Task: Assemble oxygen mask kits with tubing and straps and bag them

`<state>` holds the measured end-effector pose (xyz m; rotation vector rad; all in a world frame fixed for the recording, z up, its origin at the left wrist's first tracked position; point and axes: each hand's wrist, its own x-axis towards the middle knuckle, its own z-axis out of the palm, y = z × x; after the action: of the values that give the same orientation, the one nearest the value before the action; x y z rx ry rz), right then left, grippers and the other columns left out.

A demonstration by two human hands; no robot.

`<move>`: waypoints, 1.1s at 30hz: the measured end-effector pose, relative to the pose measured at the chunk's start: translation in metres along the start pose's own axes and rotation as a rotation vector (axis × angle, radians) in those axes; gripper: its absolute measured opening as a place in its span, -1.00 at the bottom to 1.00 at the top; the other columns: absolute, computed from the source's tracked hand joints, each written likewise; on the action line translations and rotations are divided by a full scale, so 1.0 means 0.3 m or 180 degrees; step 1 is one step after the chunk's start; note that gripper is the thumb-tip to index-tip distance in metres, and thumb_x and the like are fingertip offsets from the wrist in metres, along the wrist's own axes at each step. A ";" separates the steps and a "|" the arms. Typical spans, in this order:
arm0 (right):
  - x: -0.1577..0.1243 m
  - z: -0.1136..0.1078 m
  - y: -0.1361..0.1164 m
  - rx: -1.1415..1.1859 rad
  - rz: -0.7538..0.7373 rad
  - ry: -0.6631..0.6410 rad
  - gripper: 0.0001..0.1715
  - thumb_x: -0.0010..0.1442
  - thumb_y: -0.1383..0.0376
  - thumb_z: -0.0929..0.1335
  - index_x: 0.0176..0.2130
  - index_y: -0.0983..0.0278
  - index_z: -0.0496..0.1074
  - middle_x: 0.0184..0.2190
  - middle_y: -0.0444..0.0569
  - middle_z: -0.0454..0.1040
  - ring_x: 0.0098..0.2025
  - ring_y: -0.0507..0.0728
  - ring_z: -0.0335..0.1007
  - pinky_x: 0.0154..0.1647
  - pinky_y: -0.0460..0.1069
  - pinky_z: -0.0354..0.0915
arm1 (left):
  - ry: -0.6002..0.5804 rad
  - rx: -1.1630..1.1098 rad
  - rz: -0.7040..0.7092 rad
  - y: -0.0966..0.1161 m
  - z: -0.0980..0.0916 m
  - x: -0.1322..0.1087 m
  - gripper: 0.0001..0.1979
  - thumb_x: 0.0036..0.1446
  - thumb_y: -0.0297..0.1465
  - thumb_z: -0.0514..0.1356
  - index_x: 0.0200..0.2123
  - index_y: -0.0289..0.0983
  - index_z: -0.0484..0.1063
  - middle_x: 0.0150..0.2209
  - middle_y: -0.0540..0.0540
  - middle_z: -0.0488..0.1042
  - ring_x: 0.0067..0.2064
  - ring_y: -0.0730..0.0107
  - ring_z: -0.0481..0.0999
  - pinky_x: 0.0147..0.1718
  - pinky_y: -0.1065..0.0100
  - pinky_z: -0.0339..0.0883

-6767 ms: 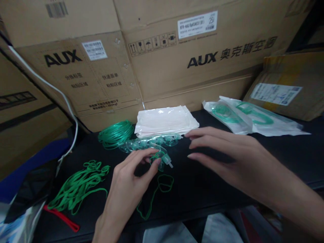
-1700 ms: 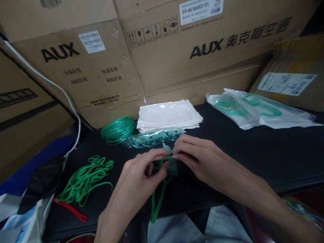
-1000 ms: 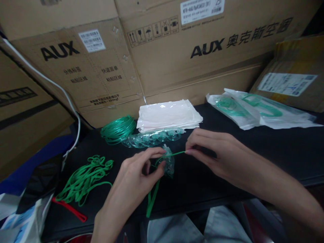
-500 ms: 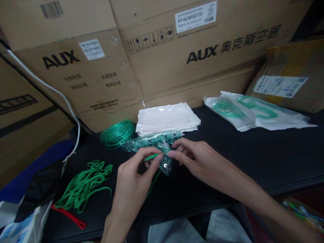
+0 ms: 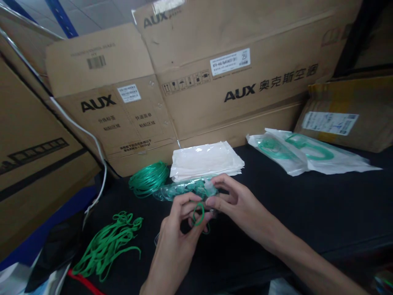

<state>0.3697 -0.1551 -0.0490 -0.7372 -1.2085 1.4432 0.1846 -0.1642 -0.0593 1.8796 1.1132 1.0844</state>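
Over the black tabletop, my right hand (image 5: 245,207) pinches a clear green plastic face mask (image 5: 209,188) near its whitish connector. My left hand (image 5: 176,235) is closed on a thin green elastic strap (image 5: 199,215), which curves into a loop between thumb and fingers beside the mask. Both hands meet close together, and the fingers hide most of the mask's body. Just behind them lies a row of similar clear green masks (image 5: 173,191), nested into one another. A heap of loose green elastic straps (image 5: 109,246) lies to the left of my left hand.
Coiled green tubing (image 5: 149,179) and a stack of white pouches (image 5: 205,160) lie behind the masks. Two pouches with green tubing (image 5: 307,153) lie at right. Cardboard boxes (image 5: 196,110) wall the back. A white cable (image 5: 92,137) and a red strip (image 5: 84,282) are at left.
The view has tilted up, showing more of the boxes. The strap in my left hand, seen as a short straight piece before, now forms a loop. My right hand still holds the mask.
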 end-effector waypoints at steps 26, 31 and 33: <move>-0.018 -0.180 -0.189 -0.1155 -0.0557 0.1098 -0.31 -0.04 0.02 0.60 0.04 0.19 0.55 0.08 0.14 0.62 0.19 0.44 0.49 0.20 0.24 0.44 | -0.0047 0.1243 -0.0137 -0.007 -0.114 0.014 -0.84 0.27 -0.22 0.28 -0.21 -0.08 0.67 -0.22 -0.02 0.69 -0.12 0.14 0.63 -0.07 0.29 0.40; -0.007 -0.201 -0.155 -0.1556 -0.0316 0.0413 -0.38 -0.05 0.06 0.61 -0.01 0.21 0.63 0.00 0.09 0.67 0.07 0.43 0.58 0.11 0.22 0.51 | -0.0208 0.1198 -0.0030 -0.006 -0.140 -0.002 -0.81 0.28 -0.21 0.27 -0.13 0.00 0.69 -0.17 0.00 0.71 -0.10 0.16 0.67 -0.06 0.31 0.47; -0.010 -0.215 -0.146 -0.1857 -0.0370 0.0225 -0.43 -0.01 0.06 0.59 -0.02 0.19 0.65 -0.01 0.06 0.67 0.03 0.42 0.60 0.05 0.20 0.54 | 0.0008 0.1245 0.0034 -0.004 -0.176 0.000 -0.77 0.29 -0.17 0.24 -0.14 -0.02 0.70 -0.14 -0.02 0.71 -0.08 0.15 0.67 -0.04 0.30 0.49</move>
<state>0.4436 -0.1431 -0.0273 -1.0773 -1.6091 0.9584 0.1367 -0.1564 -0.0384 2.1827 1.3967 0.9225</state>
